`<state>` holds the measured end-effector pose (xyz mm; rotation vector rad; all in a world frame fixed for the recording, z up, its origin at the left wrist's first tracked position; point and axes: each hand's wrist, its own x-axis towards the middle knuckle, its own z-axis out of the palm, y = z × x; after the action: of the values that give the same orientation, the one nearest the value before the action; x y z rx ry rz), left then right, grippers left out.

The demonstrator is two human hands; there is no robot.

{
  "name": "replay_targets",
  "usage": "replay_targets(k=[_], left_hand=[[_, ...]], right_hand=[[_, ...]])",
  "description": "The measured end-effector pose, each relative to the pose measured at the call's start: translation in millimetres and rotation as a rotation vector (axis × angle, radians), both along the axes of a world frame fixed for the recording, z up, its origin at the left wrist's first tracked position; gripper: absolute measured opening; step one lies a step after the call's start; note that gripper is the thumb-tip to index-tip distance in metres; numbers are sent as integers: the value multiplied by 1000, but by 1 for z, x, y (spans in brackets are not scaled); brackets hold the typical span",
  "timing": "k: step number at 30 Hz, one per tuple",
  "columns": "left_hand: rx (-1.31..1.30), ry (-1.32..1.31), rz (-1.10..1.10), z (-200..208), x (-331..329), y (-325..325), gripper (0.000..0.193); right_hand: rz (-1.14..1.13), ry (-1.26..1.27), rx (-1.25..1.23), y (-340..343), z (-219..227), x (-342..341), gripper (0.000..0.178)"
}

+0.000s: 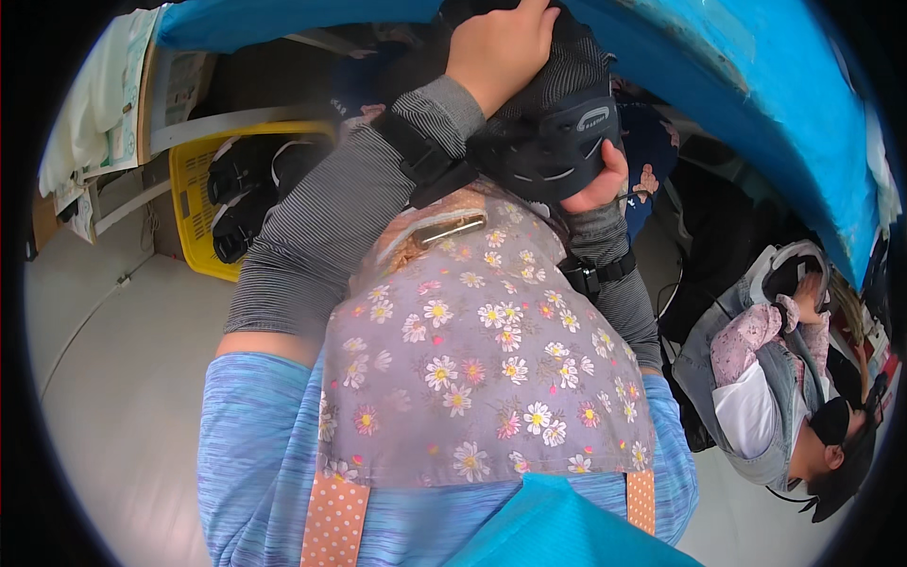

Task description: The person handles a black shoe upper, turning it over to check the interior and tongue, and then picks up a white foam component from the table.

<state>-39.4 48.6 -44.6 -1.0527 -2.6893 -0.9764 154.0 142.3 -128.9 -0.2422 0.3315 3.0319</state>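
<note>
A black cap-like piece with finely striped fabric, a pale logo and light dashes along its stiff lower part is held in front of me at the top of the picture. My right hand grips its lower right edge, thumb on the outer face, the other fingers hidden behind. Over its upper left side lies my left hand, closed with its fingers bent on the dark fabric. Striped grey sleeves with black straps cover both my forearms.
Left of me, a yellow plastic crate holds several black pieces. A blue-covered table edge curves across the top and right. To the right sits a co-worker handling a dark piece. A phone-like object pokes from my apron pocket.
</note>
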Motion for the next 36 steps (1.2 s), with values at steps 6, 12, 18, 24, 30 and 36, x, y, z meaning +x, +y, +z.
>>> replay_targets(k=[6, 12, 18, 24, 30, 36], left_hand=[[-31, 23, 7, -13, 3, -2, 22], [46, 72, 2, -26, 5, 1, 22], [13, 110, 62, -28, 6, 1, 20], [94, 209, 94, 13, 8, -4, 18], [8, 222, 83, -7, 7, -2, 16], [33, 160, 77, -27, 3, -7, 18]], right_hand=[[36, 4, 69, -2, -2, -1, 64], [90, 8, 138, -1, 5, -3, 52], [25, -49, 225, 5, -2, -3, 51], [29, 70, 280, 12, 12, -9, 58], [92, -26, 299, 11, 10, -8, 55], [158, -71, 369, 8, -7, -5, 57]])
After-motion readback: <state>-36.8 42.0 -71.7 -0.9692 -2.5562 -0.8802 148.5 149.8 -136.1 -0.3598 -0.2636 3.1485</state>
